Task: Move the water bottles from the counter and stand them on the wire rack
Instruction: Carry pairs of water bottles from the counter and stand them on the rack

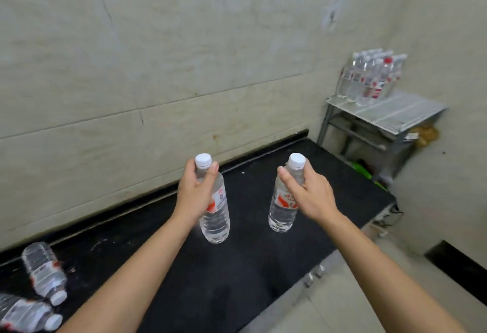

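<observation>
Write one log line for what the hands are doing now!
left hand: holds bottle | right hand: holds bottle | rack: partly filled

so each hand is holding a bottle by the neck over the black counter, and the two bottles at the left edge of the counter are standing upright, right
Not quite. The head view shows the two bottles at the counter's left edge, one and the other, lying on their sides, not standing. The rest holds: the left hand grips a bottle near its neck and the right hand grips another, both over the black counter.
</observation>
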Motion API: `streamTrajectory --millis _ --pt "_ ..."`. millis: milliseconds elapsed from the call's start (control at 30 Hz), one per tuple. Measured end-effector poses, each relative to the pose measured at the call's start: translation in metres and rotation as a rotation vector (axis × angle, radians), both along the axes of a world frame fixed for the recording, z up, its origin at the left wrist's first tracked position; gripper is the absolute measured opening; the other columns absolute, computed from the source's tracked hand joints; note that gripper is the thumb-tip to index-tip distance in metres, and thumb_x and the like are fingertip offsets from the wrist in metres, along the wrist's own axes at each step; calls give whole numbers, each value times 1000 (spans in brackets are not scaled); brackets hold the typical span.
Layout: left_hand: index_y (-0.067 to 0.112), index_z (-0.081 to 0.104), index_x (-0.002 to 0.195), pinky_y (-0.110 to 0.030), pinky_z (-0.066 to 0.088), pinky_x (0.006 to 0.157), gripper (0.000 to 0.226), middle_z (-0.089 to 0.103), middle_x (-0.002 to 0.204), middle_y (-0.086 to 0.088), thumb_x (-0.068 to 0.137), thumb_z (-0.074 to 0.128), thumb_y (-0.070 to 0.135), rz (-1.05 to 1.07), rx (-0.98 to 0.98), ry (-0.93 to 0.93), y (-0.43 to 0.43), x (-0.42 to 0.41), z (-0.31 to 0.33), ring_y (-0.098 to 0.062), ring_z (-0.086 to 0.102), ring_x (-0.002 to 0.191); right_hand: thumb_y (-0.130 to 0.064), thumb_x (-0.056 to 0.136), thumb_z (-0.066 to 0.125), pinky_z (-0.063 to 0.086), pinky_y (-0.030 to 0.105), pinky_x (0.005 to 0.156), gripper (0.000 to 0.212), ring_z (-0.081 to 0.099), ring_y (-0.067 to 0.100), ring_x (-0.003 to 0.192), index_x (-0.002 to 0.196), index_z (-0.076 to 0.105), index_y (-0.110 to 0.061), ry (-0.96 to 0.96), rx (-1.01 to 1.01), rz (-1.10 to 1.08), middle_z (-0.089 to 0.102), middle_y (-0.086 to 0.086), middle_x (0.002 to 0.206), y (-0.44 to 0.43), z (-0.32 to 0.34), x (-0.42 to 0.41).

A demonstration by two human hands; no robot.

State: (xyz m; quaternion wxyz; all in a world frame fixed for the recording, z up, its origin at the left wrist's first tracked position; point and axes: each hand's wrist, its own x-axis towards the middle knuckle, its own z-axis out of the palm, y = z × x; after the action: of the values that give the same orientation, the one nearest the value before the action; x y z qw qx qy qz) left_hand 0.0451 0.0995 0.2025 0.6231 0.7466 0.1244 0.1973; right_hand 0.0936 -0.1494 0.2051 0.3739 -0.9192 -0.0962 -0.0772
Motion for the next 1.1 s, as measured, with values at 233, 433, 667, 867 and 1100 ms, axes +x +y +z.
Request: streamTrajectory --millis 233,433,667,867,1100 --pt "17 63 106 -23 50 67 15 66 91 4 97 64 30 -303 -249 -60 -170 44 51 -9 61 81 -75 90 45 51 42 79 50 67 33 96 105 51 -28 -94 -5 -285 67 -2 93 -170 26 -25" --pt "25 61 96 -37 52 85 14 68 103 -5 96 64 39 -531 -35 -10 -327 71 45 -16 63 92 -86 80 43 54 46 87 65 68 28 98 107 53 -27 -98 134 -440 72 0 100 -320 21 -35" --pt "14 58 110 -45 55 91 29 67 115 -17 95 66 37 -568 -58 23 -455 118 45 -27 68 104 -68 92 52 47 37 77 44 63 25 89 109 55 -28 -59 70 -461 71 -1 95 -451 19 -17" --pt "16 52 119 -36 55 86 33 65 117 -11 98 59 41 -610 -4 57 -515 166 47 -22 66 106 -65 94 52 39 30 72 37 61 18 85 107 54 -30 -36 133 -451 69 -5 93 -505 25 33" --pt "24 47 113 -39 54 92 30 64 113 -4 98 53 49 -667 90 -6 -567 262 32 -18 65 107 -70 92 52 51 36 79 39 66 21 88 100 56 -32 -56 129 -522 70 -9 89 -549 15 125"
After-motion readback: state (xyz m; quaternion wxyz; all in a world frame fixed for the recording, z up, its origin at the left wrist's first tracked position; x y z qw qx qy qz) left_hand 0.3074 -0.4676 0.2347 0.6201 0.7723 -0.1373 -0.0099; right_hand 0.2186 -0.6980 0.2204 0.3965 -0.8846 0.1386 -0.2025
